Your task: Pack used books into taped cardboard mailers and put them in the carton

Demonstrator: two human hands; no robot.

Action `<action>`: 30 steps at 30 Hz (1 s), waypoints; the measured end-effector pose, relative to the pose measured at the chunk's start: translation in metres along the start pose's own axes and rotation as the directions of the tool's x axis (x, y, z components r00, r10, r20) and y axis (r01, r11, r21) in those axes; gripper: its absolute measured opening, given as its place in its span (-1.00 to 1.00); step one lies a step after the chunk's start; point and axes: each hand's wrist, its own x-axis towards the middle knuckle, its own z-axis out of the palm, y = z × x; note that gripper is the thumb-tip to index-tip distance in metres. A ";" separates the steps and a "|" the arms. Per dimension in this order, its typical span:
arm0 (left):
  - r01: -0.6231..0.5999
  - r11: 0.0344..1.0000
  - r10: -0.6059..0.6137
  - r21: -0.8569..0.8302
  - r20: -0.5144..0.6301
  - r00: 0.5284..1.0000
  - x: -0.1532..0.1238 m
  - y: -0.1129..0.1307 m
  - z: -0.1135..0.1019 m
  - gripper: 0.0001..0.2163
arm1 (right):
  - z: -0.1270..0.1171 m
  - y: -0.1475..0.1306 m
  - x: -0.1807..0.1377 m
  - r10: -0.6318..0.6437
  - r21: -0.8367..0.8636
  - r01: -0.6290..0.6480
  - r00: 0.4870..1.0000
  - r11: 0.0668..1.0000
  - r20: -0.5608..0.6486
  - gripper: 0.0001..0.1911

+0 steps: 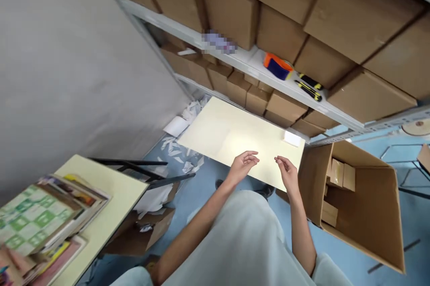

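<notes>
My left hand (244, 166) hovers over the near edge of a pale yellow tabletop (215, 131), its fingers loosely bent and a little apart, with nothing in them. To its right, my right hand (287, 173) is held above the same tabletop, thumb and fingers slightly parted and pointing inward. A gap separates the two hands, and I see no object between them. A small white stack or block (292, 138) lies at the tabletop's far right corner, beyond my right hand.
Shelves of cardboard boxes (282, 106) rise behind the table, with an orange-and-blue item (278, 66) and black-yellow cutters (308, 90) on a ledge. A large open carton (366, 205) holding small boxes stands right. Books (36, 218) lie on a left table; paper scraps (171, 146) litter the floor.
</notes>
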 end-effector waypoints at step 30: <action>-0.109 0.993 0.069 -0.047 -0.516 0.854 0.288 0.170 -0.451 -0.65 | 0.633 -0.143 0.423 -0.294 -0.132 0.391 0.840 0.911 0.457 -0.12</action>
